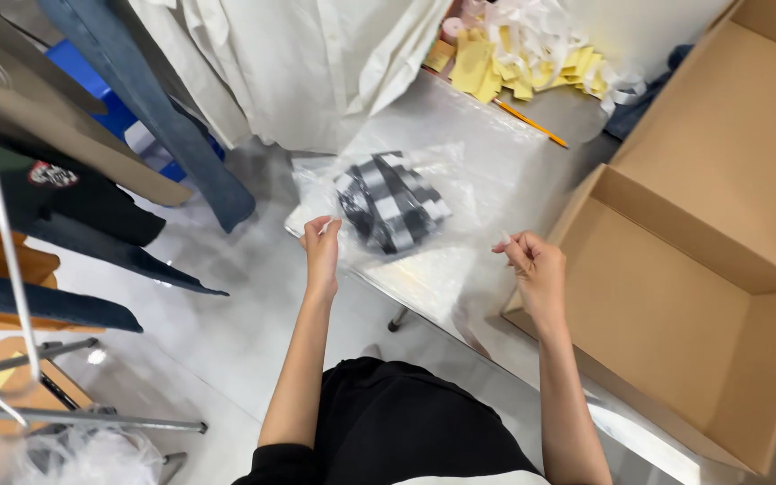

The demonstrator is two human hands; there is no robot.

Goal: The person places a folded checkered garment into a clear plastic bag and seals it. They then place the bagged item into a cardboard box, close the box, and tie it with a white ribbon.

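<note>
A clear plastic bag (460,193) lies on the metal table (532,171) with a folded black-and-white checked garment (391,202) inside it. My left hand (321,244) pinches the bag's near left edge. My right hand (534,265) pinches a thin strip at the bag's near right edge, fingers closed on it. The bag stretches between both hands.
An open cardboard box (675,296) stands right of the bag. Yellow and white paper strips (523,54) and an orange pencil (532,124) lie at the far end. Hanging clothes (163,117) and a metal rack (11,269) fill the left. White fabric (316,63) hangs ahead.
</note>
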